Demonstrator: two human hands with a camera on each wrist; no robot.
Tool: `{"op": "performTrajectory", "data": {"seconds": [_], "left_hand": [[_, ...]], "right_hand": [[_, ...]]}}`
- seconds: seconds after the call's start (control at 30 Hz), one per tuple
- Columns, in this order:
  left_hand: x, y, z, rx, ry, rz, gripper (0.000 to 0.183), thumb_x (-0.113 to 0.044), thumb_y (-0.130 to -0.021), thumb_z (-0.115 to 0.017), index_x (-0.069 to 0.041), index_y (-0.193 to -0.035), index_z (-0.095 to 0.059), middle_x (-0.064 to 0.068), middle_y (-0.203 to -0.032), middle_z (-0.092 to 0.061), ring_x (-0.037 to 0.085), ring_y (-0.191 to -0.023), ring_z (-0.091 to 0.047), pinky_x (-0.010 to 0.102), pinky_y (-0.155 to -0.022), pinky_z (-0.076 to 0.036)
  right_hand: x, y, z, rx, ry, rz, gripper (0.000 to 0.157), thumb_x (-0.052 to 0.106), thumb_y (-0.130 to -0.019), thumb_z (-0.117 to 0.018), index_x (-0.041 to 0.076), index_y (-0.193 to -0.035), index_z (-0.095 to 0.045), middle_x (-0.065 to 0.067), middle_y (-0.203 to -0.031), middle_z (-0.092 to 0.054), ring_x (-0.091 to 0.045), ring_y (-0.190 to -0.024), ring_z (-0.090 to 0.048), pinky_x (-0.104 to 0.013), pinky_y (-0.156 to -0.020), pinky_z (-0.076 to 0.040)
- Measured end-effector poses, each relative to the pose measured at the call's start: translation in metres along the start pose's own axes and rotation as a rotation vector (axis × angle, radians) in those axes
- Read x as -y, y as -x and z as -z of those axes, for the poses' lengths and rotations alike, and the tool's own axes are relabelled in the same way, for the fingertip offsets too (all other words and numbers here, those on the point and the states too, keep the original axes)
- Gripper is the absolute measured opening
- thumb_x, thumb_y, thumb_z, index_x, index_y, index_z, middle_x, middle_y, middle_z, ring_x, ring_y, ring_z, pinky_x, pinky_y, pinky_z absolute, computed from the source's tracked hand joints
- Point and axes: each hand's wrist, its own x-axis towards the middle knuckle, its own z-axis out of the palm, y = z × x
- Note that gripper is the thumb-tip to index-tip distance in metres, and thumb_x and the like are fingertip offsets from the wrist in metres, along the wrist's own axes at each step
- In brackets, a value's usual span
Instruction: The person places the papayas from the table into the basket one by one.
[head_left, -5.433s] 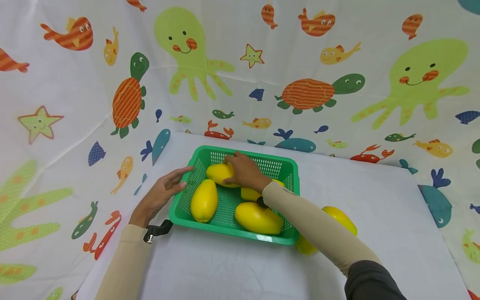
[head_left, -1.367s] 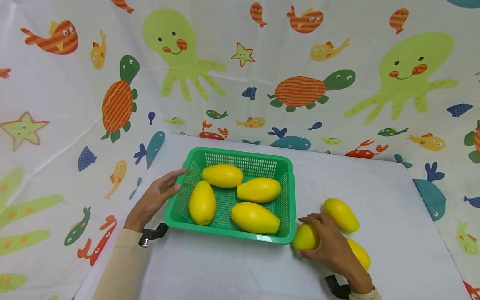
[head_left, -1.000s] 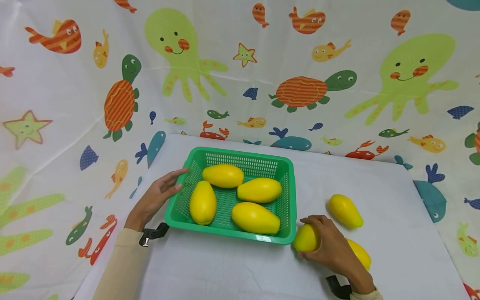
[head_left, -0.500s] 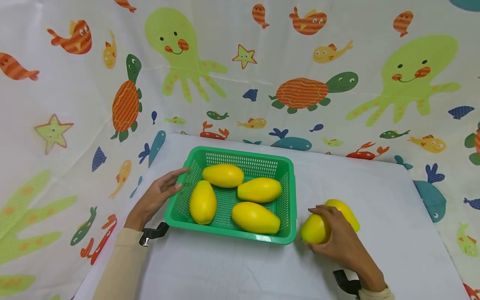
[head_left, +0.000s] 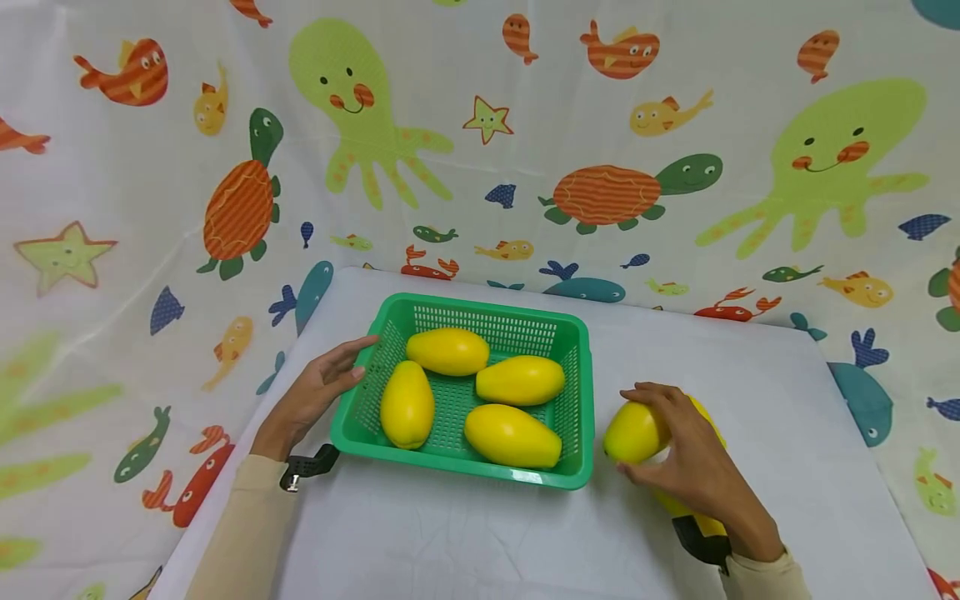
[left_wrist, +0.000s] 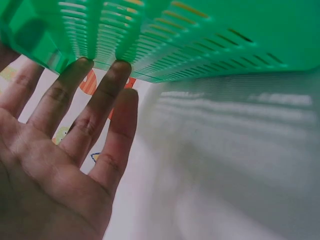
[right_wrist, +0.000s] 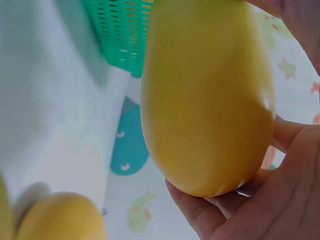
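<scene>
Two bare hands are working over a table (head_left: 465,542) covered in smooth white cloth. Right hand (head_left: 693,454) is gripping a glossy, oblong yellow fruit (head_left: 632,433), fingers and thumb curving round its sides. That held fruit is sitting just right of a rectangular green plastic basket (head_left: 465,472) with slotted walls, apart from it. Left hand (head_left: 317,393) is resting at the basket's left wall, fingers extended and spread, fingertips reaching the slotted side; can't tell how hard they are pressing.

Four more oblong yellow fruits are lying inside the basket: one at far left (head_left: 447,351), one at near left (head_left: 407,406) pointing lengthwise, one at right (head_left: 520,381), one at near right (head_left: 513,437). Two others are lying on the cloth by the right hand, partly hidden: a far one (head_left: 709,418) behind the fingers, a near one (head_left: 672,505) under the wrist. Beige sleeves (head_left: 247,525) are covering both forearms; black wristbands (head_left: 310,467) are showing at both wrists. White backdrop (head_left: 585,108) with printed sea animals is hanging at far and left sides.
</scene>
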Motion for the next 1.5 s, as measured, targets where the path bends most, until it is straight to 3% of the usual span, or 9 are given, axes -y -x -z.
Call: {"op": "performTrajectory", "data": {"seconds": [0.2, 0.47, 0.7, 1.07, 1.5], "left_hand": [[0.0, -0.001, -0.001, -0.009, -0.027, -0.003, 0.049, -0.031, -0.101, -0.058, -0.037, -0.148, -0.044, -0.01, -0.161, -0.033, 0.027, -0.15, -0.03, 0.069, -0.118, -0.016], [-0.001, -0.002, -0.001, -0.005, -0.03, -0.004, 0.049, -0.033, -0.101, -0.057, -0.038, -0.148, -0.044, -0.011, -0.161, -0.032, 0.027, -0.152, -0.026, 0.071, -0.118, -0.014], [-0.001, -0.002, -0.001, -0.015, -0.047, 0.005, 0.049, -0.034, -0.101, -0.058, -0.039, -0.148, -0.044, -0.011, -0.162, -0.031, 0.028, -0.152, -0.025, 0.072, -0.117, -0.014], [-0.002, -0.001, -0.001, -0.021, -0.049, 0.013, 0.049, -0.034, -0.101, -0.058, -0.039, -0.147, -0.044, -0.012, -0.161, -0.031, 0.028, -0.153, -0.022, 0.073, -0.116, -0.012], [0.0, -0.003, -0.001, -0.005, -0.032, -0.012, 0.049, -0.03, -0.102, -0.057, -0.038, -0.148, -0.044, -0.012, -0.161, -0.031, 0.027, -0.153, -0.022, 0.073, -0.117, -0.013]], "right_hand": [[0.011, -0.013, 0.007, -0.024, -0.009, 0.068, 0.089, 0.032, -0.06, -0.096, 0.028, -0.138, -0.053, -0.003, -0.147, -0.046, -0.028, -0.128, -0.049, -0.061, -0.096, -0.052], [0.027, -0.031, 0.01, 0.017, -0.049, 0.151, 0.088, 0.04, -0.064, -0.094, 0.029, -0.14, -0.051, -0.003, -0.148, -0.044, -0.027, -0.128, -0.049, -0.058, -0.097, -0.053], [0.041, -0.048, 0.006, 0.063, -0.088, 0.191, 0.087, 0.041, -0.065, -0.093, 0.026, -0.139, -0.051, -0.002, -0.149, -0.043, -0.025, -0.132, -0.046, -0.058, -0.099, -0.052], [0.069, -0.075, -0.002, 0.125, -0.083, 0.294, 0.08, 0.043, -0.069, -0.09, 0.032, -0.138, -0.051, 0.006, -0.145, -0.043, -0.018, -0.134, -0.042, -0.055, -0.105, -0.048], [0.097, -0.095, -0.012, 0.18, -0.112, 0.368, 0.08, 0.043, -0.07, -0.088, 0.032, -0.14, -0.051, 0.004, -0.15, -0.039, -0.018, -0.135, -0.041, -0.049, -0.101, -0.052]]}}
